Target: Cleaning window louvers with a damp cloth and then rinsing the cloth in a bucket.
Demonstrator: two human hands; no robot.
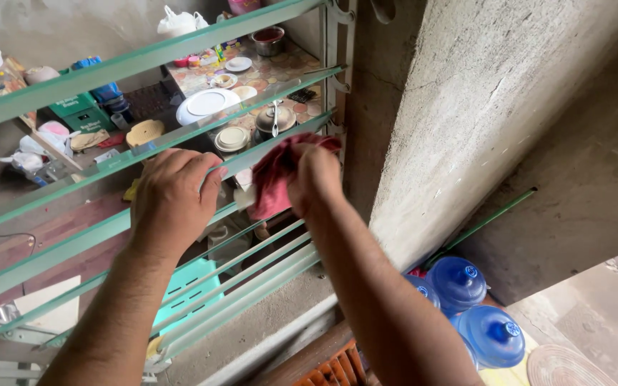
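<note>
A louvre window of tilted greenish glass slats (144, 57) fills the left half of the head view. My left hand (173, 196) rests on top of one middle slat (73, 246), fingers curled over its far edge. My right hand (314, 179) is closed on a crumpled dark red cloth (275, 175) and presses it against the right end of the same slat, close to the metal window frame (337, 78).
Through the slats I see a room below with a patterned table (280, 68) holding plates, bowls and a pot, plus a green crate (80, 111). A rough concrete wall (481, 121) stands on the right. Blue water jugs (491, 332) sit lower right.
</note>
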